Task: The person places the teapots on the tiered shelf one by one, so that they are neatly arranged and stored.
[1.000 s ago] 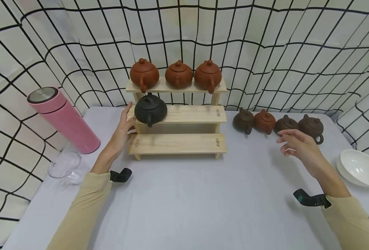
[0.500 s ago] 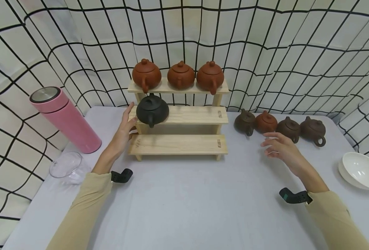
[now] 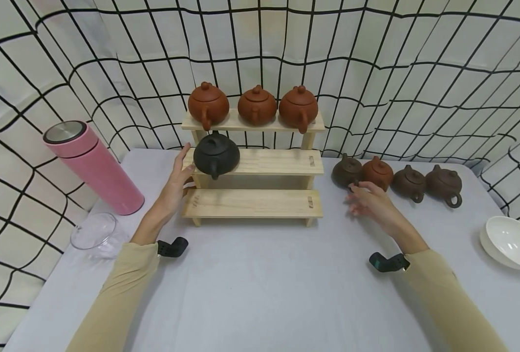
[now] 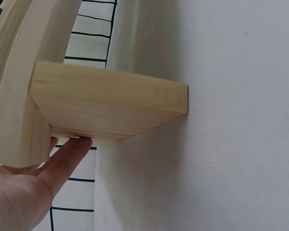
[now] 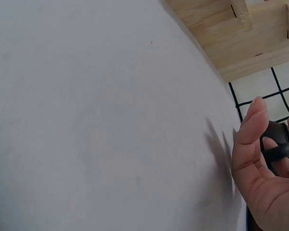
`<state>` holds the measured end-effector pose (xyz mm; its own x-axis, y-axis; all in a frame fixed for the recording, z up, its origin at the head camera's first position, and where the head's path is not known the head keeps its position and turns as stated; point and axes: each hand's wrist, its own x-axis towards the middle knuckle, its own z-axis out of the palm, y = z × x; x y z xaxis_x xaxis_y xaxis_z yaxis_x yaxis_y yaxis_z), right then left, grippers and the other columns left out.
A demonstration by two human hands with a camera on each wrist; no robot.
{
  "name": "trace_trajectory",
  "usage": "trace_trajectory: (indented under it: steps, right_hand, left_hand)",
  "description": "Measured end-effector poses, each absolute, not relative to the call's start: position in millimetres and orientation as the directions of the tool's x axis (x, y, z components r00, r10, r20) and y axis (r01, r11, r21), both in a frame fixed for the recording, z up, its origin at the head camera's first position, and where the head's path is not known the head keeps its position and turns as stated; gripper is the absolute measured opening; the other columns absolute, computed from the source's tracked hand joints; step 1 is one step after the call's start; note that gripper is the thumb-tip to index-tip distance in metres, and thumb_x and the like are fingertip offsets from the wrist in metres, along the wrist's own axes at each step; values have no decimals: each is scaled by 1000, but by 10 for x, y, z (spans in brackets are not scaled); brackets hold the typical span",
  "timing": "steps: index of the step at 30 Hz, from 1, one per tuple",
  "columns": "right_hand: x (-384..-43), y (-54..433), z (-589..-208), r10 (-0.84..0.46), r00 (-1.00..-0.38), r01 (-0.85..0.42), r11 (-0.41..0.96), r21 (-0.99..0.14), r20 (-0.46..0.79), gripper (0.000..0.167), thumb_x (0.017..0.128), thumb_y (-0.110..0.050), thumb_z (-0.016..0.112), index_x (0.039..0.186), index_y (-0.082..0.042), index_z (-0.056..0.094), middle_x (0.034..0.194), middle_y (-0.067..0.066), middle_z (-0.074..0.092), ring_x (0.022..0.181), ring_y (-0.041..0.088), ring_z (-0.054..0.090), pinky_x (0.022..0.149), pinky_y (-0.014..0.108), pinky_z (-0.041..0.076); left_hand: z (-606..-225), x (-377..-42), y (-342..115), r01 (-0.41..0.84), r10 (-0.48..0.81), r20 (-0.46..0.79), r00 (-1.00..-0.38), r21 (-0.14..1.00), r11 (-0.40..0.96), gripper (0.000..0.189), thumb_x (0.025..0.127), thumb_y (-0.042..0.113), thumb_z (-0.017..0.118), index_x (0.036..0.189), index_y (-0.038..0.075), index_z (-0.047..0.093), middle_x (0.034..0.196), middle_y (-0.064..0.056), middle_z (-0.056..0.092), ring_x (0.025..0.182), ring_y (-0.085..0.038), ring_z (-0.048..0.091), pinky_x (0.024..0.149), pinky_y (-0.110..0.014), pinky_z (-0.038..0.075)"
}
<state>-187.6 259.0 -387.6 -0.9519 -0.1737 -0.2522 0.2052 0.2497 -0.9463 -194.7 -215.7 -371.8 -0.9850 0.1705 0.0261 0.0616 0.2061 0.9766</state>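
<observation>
8 rounded teapots (image 3: 346, 171), 1 wooden rack (image 3: 255, 202)

A lidded dark brown teapot (image 3: 344, 169) sits upright just right of a three-tiered pale wooden stand (image 3: 252, 203).

Table (image 3: 260, 293): wearing a plain white cover, sitting in what's looking like a staged recording setup, maybe a lab; can't tell the wider building.
Grid backdrop (image 3: 418, 41): wrapping back and both sides, black lines running over pale material.
Wrist units (image 3: 173, 247): being worn one per side, suggesting recording.
Wooden stand (image 3: 253, 203): displaying teapots (image 3: 257, 105) inside the screen.
</observation>
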Motion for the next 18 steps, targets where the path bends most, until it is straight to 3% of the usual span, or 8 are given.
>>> trace_trajectory:
  steps: [8,18]
  right_hand:
    - [-1992,2522,-3911,-181,-950,213,223,-951,-255,50,115,-36,35,136,8,45,98,1,66,75,7,61,68,23,54]
    - [-2032,2527,-3955,-152,-959,216,157,-964,-240,40,115,-33,38,117,4,51,90,-2,68,71,6,58,61,20,50]
  left_hand:
    - [-3717,-1952,-2148,63,173,27,-985,977,205,67,110,40,27,169,35,-5,175,-6,-5,155,-40,13,119,-68,19]
    - [-3726,-1951,-2153,69,166,34,-986,976,208,67,111,39,27,169,32,-5,175,-8,-5,155,-41,14,118,-69,19]
